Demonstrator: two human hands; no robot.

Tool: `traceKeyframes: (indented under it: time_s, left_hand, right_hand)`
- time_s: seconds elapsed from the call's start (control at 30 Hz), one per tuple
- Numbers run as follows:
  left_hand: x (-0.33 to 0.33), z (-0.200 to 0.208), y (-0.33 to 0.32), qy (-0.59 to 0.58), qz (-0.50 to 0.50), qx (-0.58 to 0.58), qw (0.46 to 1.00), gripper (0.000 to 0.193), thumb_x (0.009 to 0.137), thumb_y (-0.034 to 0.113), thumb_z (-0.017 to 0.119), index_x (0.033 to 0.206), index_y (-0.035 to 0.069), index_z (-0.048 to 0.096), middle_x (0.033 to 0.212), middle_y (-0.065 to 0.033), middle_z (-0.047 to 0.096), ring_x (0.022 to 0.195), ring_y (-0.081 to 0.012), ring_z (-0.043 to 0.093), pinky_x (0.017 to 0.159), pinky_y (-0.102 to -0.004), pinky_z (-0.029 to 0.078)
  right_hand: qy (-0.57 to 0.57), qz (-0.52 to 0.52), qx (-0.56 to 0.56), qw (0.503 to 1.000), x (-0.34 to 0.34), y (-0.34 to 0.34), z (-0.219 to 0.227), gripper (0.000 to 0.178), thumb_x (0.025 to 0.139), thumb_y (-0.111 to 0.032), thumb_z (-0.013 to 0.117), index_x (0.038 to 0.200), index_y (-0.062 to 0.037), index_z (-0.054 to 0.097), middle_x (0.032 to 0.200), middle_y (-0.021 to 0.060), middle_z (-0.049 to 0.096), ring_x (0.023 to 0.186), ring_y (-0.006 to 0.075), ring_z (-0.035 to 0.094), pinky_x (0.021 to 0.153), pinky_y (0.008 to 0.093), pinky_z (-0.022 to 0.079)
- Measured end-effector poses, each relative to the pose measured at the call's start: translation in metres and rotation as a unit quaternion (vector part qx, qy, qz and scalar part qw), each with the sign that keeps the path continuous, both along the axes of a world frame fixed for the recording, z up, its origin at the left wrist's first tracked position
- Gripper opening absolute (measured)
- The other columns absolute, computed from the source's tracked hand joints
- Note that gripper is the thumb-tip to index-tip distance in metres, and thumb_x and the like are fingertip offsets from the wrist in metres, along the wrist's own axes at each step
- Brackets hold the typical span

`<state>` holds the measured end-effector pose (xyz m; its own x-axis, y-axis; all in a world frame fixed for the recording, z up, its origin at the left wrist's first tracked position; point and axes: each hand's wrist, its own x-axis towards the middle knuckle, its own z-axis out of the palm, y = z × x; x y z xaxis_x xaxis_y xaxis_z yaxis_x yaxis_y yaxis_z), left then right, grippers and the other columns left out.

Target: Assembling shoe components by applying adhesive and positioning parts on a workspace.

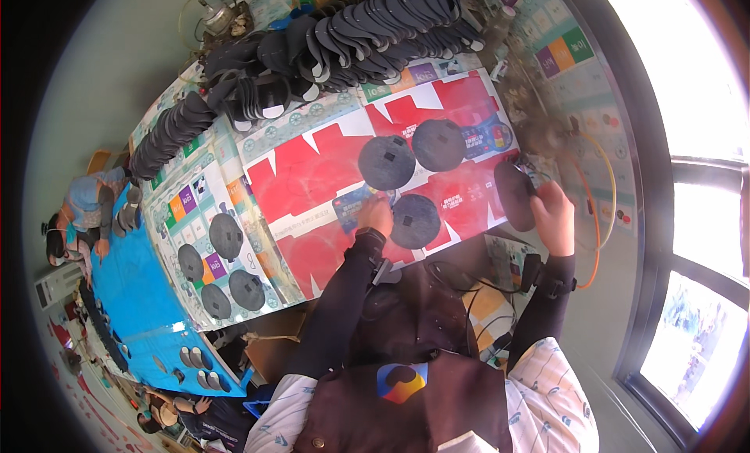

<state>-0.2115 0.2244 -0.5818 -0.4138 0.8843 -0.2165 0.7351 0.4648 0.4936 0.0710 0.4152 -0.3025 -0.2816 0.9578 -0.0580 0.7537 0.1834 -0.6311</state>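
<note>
My right hand [553, 209] is closed on the edge of a dark oval pad [512, 195], held up tilted at the right end of the table. My left hand [376, 217] lies over the red-and-white printed sheet [301, 179] with its fingers curled, right beside a round dark grey pad [416, 222]. Whatever those fingers hold, if anything, is hidden. Two more round pads, an upper-left one [387, 163] and an upper-right one [439, 146], lie flat just beyond, each with a small dark square at its middle.
Long rows of dark curved pieces [375, 31] line the table's far side. Several smaller round pads [226, 236] lie to the left. Beyond is a blue table [141, 273] with people at it. Yellow and orange hoses [591, 218] hang by the right wall.
</note>
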Motion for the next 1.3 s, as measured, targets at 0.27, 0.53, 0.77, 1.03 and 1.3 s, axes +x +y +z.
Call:
traceKeyframes:
  time_s: [0.27, 0.53, 0.77, 1.03, 1.3]
  left_hand:
    - [-0.071, 0.165, -0.022, -0.400, 0.046, 0.008, 0.915, 0.023, 0.085, 0.022, 0.075, 0.090, 0.001, 0.067, 0.084, -0.0127, 0.070, 0.081, -0.0246, 0.067, 0.074, -0.0392, 0.051]
    - [-0.347, 0.228, -0.224, -0.399, 0.417, 0.346, 0.740, 0.025, 0.092, 0.004, 0.065, 0.116, 0.005, 0.056, 0.095, -0.0076, 0.062, 0.083, -0.0172, 0.065, 0.073, -0.0341, 0.061]
    - [-0.543, 0.115, -0.363, -0.252, 0.624, 0.407, 0.618, 0.022, 0.089, 0.000, 0.062, 0.110, 0.006, 0.058, 0.082, -0.0084, 0.061, 0.062, -0.0188, 0.062, 0.054, -0.0382, 0.062]
    - [-0.607, -0.015, -0.478, 0.045, 0.637, 0.192, 0.746, 0.024, 0.099, 0.020, 0.065, 0.111, 0.001, 0.073, 0.105, -0.0164, 0.076, 0.093, -0.0266, 0.075, 0.080, -0.0378, 0.059]
    - [-0.545, -0.026, -0.345, -0.267, 0.633, 0.242, 0.685, 0.058, 0.101, 0.033, 0.064, 0.149, 0.004, 0.050, 0.145, -0.0267, 0.055, 0.099, -0.0337, 0.073, 0.090, -0.0408, 0.057]
  right_hand:
    - [0.024, 0.070, -0.062, 0.995, -0.014, 0.002, -0.040, 0.025, 0.094, -0.006, 0.061, 0.118, 0.0018, 0.062, 0.102, 0.0205, 0.069, 0.092, 0.0233, 0.068, 0.082, 0.0351, 0.053]
    - [0.179, 0.257, -0.082, 0.946, -0.272, -0.083, -0.058, 0.016, 0.096, -0.003, 0.056, 0.110, 0.0029, 0.059, 0.098, 0.0169, 0.071, 0.086, 0.0178, 0.066, 0.075, 0.0340, 0.053]
    - [0.367, 0.291, -0.278, 0.839, -0.537, -0.230, -0.079, 0.007, 0.101, -0.010, 0.060, 0.102, -0.0058, 0.054, 0.082, -0.0012, 0.054, 0.070, 0.0055, 0.054, 0.055, 0.0246, 0.051]
    - [0.301, 0.147, -0.337, 0.880, -0.714, -0.329, -0.259, 0.020, 0.096, -0.016, 0.066, 0.106, -0.0007, 0.059, 0.092, 0.0106, 0.066, 0.080, 0.0206, 0.071, 0.055, 0.0356, 0.062]
    - [-0.068, 0.184, -0.094, 0.976, -0.647, -0.262, -0.281, 0.056, 0.090, -0.028, 0.071, 0.130, 0.0050, 0.050, 0.109, 0.0266, 0.070, 0.100, 0.0405, 0.072, 0.090, 0.0470, 0.057]
